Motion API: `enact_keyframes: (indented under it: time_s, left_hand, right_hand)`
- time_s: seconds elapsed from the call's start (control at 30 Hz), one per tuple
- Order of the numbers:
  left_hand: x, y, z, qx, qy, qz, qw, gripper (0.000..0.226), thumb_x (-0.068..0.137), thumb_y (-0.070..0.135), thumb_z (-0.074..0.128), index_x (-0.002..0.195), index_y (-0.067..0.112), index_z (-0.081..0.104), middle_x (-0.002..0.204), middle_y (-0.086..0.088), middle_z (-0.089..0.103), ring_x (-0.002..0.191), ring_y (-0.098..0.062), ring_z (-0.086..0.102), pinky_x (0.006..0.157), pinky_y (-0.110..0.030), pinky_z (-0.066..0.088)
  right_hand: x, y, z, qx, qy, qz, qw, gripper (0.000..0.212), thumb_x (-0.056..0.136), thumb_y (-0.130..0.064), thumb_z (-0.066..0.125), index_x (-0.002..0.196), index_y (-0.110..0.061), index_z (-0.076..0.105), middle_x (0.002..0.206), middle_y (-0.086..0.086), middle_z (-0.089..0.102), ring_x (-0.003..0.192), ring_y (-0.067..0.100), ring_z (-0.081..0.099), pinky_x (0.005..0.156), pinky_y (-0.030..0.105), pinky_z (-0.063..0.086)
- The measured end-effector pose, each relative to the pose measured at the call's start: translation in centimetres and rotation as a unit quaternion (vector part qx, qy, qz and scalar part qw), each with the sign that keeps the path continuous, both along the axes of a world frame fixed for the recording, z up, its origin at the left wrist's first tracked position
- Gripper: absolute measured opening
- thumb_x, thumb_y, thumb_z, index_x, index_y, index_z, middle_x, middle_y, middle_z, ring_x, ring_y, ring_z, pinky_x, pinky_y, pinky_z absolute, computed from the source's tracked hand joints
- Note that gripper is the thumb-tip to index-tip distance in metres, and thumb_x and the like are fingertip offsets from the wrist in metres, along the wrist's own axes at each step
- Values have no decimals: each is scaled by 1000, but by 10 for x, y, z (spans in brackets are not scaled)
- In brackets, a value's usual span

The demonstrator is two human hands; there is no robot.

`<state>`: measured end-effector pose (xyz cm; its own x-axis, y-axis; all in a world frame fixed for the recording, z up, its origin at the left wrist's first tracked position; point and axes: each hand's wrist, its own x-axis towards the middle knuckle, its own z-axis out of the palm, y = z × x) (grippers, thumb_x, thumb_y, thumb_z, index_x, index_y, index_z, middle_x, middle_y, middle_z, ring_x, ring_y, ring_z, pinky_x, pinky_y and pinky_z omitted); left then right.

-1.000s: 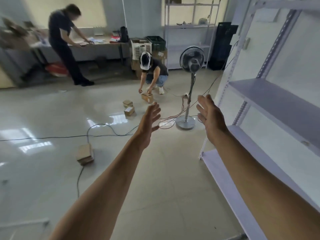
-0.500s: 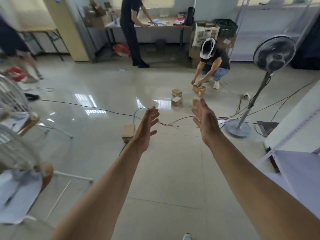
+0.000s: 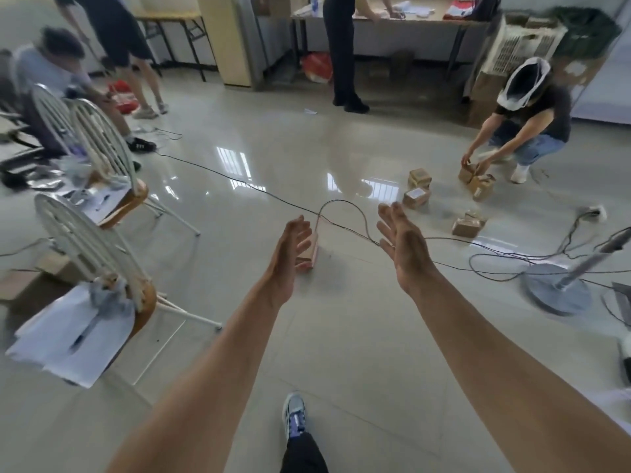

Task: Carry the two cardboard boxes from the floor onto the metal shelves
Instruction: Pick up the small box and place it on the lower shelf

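Observation:
Both my arms reach forward over the tiled floor, palms facing each other. My left hand [image 3: 288,256] is open and empty, and it partly covers a small cardboard box [image 3: 310,255] lying on the floor beyond it. My right hand [image 3: 403,245] is open too, fingers spread, holding nothing. More small cardboard boxes [image 3: 416,197] lie further off to the right, one of them [image 3: 466,227] nearer the cables. The metal shelves are out of view.
Black cables [image 3: 345,213] loop across the floor between me and the boxes. Two white chairs [image 3: 102,254] with papers stand at the left. A fan base [image 3: 556,295] sits at the right. A crouching person [image 3: 526,131] handles boxes; others stand at the back.
The view has swung left, away from the shelves, and moved closer to the box on the floor. Both hands stay open and raised, now framing that box.

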<state>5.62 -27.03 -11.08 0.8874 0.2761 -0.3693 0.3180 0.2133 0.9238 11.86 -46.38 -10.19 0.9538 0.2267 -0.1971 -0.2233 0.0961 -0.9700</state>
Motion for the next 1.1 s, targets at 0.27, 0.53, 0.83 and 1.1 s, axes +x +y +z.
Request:
enact_keyframes:
  time_s: [0.27,0.53,0.83,1.1]
  left_hand:
    - [93,122,-50,-28,46,1,999,68,81,67,46,138,30,59,150,7,58,144,-17,50,107,-45,39]
    - [183,218,-77,3,99,-22,995,70,98,64,43,155,23,52,164,1,51,144,-19,50,118,-53,32]
    - [285,260,-113,0,153,-21,988,66,105,57,42,160,21,46,164,0,50,148,-21,48,120,-53,33]
    - [410,274,-171,18,216,-23,976,65,106,57,42,162,23,43,164,0,51,149,-21,47,121,-53,34]
  right_hand:
    - [93,121,-46,-33,28,6,999,60,105,-52,31,152,-16,40,160,-5,39,147,16,36,123,45,24]
    - [174,206,-62,-34,63,-22,997,60,104,-53,33,152,-18,41,159,-6,40,145,15,38,122,43,25]
    - [275,249,-113,-42,119,-37,991,62,103,-55,36,152,-17,41,159,-6,41,143,15,41,121,42,28]
    - [398,270,-190,-68,183,-23,981,67,101,-59,36,152,-17,42,159,-5,41,144,15,40,121,41,28]
